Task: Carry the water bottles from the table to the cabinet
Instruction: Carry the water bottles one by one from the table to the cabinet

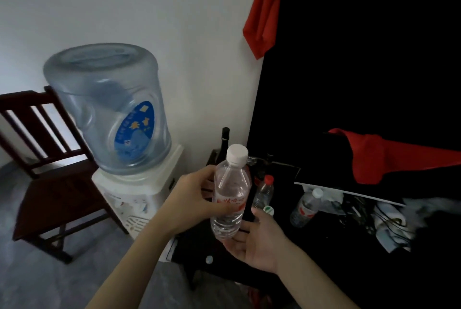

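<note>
White wall (174,21) — water dispenser (139,196), dark chair (50,184)

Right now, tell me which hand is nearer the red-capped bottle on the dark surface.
Right. The right hand sits just below the red-capped bottle, cupping the held bottle from beneath; the left hand grips that bottle's far side.
</note>
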A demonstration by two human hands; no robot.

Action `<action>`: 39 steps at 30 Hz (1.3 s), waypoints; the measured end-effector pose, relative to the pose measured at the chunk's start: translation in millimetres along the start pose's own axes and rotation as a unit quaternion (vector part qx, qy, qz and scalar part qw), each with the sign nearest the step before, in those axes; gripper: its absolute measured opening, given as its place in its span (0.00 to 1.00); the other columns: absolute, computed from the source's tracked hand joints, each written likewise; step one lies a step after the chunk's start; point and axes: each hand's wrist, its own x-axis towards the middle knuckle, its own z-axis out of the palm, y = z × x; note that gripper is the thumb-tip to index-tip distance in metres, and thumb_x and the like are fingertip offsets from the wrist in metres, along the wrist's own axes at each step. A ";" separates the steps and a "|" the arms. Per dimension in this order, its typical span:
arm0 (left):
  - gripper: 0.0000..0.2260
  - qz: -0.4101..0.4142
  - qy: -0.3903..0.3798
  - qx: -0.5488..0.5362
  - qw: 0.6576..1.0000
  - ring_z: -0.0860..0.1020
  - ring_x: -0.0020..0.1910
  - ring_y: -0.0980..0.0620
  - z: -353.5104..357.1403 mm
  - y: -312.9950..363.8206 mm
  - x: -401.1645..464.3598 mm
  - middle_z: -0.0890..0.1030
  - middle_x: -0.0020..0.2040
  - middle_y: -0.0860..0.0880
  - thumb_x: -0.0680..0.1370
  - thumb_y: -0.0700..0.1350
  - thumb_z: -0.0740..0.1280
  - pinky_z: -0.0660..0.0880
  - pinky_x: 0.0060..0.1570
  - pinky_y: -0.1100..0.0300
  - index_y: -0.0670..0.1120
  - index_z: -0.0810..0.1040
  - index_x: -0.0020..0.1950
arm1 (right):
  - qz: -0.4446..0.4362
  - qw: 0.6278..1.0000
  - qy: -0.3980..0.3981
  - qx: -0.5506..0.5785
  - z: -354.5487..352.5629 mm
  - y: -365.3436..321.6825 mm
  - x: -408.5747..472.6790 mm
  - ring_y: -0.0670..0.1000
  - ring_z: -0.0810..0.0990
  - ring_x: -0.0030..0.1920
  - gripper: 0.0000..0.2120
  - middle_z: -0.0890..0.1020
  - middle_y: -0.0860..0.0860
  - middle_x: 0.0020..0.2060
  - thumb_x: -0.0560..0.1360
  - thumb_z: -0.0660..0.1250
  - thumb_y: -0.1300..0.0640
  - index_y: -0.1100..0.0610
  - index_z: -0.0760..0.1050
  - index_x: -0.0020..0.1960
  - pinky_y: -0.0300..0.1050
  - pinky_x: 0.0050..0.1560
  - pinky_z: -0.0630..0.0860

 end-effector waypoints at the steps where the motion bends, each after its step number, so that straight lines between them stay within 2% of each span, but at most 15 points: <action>1: 0.23 0.003 -0.009 0.001 1.000 0.86 0.51 0.57 2.6 -2.2 4.9 0.87 0.51 0.57 0.67 0.48 0.83 0.82 0.56 0.54 0.54 0.81 0.59 | 0.002 1.000 0.003 0.005 -3.5 -0.9 2.4 0.61 0.82 0.53 0.32 0.82 0.66 0.57 0.82 0.53 0.39 0.67 0.73 0.66 0.50 0.48 0.80; 8: 0.25 0.024 -0.081 0.013 0.996 0.84 0.52 0.62 34.0 -23.3 23.9 0.85 0.53 0.61 0.67 0.49 0.83 0.80 0.53 0.66 0.55 0.78 0.62 | 0.015 0.997 0.027 0.064 -41.6 13.7 20.7 0.63 0.80 0.61 0.32 0.82 0.66 0.57 0.82 0.53 0.39 0.66 0.74 0.67 0.51 0.48 0.80; 12: 0.28 -0.005 -0.117 -0.002 0.993 0.84 0.54 0.62 65.8 -55.8 19.9 0.85 0.55 0.60 0.68 0.49 0.83 0.80 0.55 0.65 0.53 0.78 0.65 | 0.040 0.993 0.057 0.093 -75.6 40.0 40.5 0.63 0.80 0.60 0.31 0.83 0.66 0.57 0.82 0.52 0.40 0.65 0.74 0.66 0.52 0.50 0.77; 16: 0.26 -0.050 -0.145 -0.007 0.988 0.83 0.53 0.63 100.4 -100.5 13.0 0.85 0.54 0.62 0.67 0.49 0.83 0.80 0.55 0.65 0.54 0.78 0.62 | 0.066 0.986 0.092 0.120 -111.2 70.6 68.9 0.62 0.81 0.57 0.30 0.83 0.65 0.56 0.82 0.52 0.41 0.64 0.75 0.65 0.53 0.53 0.74; 21: 0.29 -0.074 -0.175 0.019 0.982 0.82 0.56 0.64 138.5 -148.1 7.0 0.84 0.56 0.61 0.67 0.59 0.81 0.81 0.57 0.60 0.56 0.77 0.65 | 0.076 0.980 0.132 0.130 -151.8 88.8 110.2 0.62 0.78 0.61 0.29 0.83 0.65 0.56 0.82 0.52 0.41 0.65 0.78 0.60 0.55 0.65 0.70; 23: 0.27 -0.075 -0.180 0.025 0.981 0.82 0.55 0.64 153.3 -162.6 7.3 0.84 0.55 0.61 0.67 0.58 0.81 0.81 0.55 0.59 0.57 0.77 0.63 | 0.073 0.976 0.146 0.141 -164.7 88.6 126.4 0.62 0.77 0.61 0.28 0.81 0.65 0.58 0.83 0.53 0.41 0.64 0.77 0.60 0.56 0.63 0.71; 25: 0.27 -0.078 -0.187 0.032 0.979 0.81 0.56 0.64 167.0 -174.0 9.7 0.83 0.55 0.61 0.67 0.57 0.81 0.81 0.54 0.59 0.57 0.77 0.63 | 0.067 0.974 0.152 0.155 -174.2 87.9 141.5 0.62 0.77 0.61 0.27 0.79 0.63 0.59 0.83 0.53 0.42 0.63 0.76 0.63 0.55 0.57 0.74; 29: 0.26 -0.074 -0.197 0.051 0.976 0.81 0.55 0.63 188.4 -193.9 14.2 0.82 0.55 0.60 0.69 0.58 0.79 0.82 0.52 0.59 0.56 0.76 0.64 | 0.067 0.971 0.164 0.161 -183.7 90.8 161.2 0.59 0.78 0.56 0.24 0.79 0.61 0.59 0.83 0.53 0.42 0.59 0.73 0.65 0.53 0.50 0.75; 31: 0.25 -0.070 -0.199 0.060 0.976 0.80 0.55 0.64 194.7 -198.8 14.2 0.82 0.54 0.61 0.70 0.59 0.78 0.81 0.51 0.60 0.57 0.76 0.63 | 0.067 0.968 0.175 0.165 -186.8 91.4 164.8 0.59 0.78 0.55 0.24 0.78 0.62 0.58 0.83 0.54 0.41 0.59 0.73 0.64 0.54 0.51 0.75; 34: 0.25 -0.074 -0.199 0.063 0.975 0.79 0.55 0.64 203.3 -203.1 13.4 0.81 0.54 0.63 0.69 0.60 0.78 0.80 0.53 0.63 0.57 0.75 0.63 | 0.058 0.964 0.198 0.168 -195.0 90.6 166.6 0.59 0.77 0.52 0.21 0.78 0.62 0.53 0.83 0.56 0.44 0.61 0.74 0.59 0.54 0.59 0.72; 39: 0.25 -0.080 -0.203 0.055 0.974 0.80 0.56 0.61 214.8 -206.1 17.3 0.82 0.55 0.60 0.69 0.57 0.79 0.81 0.54 0.58 0.56 0.76 0.63 | 0.049 0.958 0.235 0.155 -203.8 81.6 167.1 0.59 0.77 0.50 0.16 0.78 0.62 0.51 0.83 0.58 0.49 0.62 0.75 0.51 0.53 0.59 0.71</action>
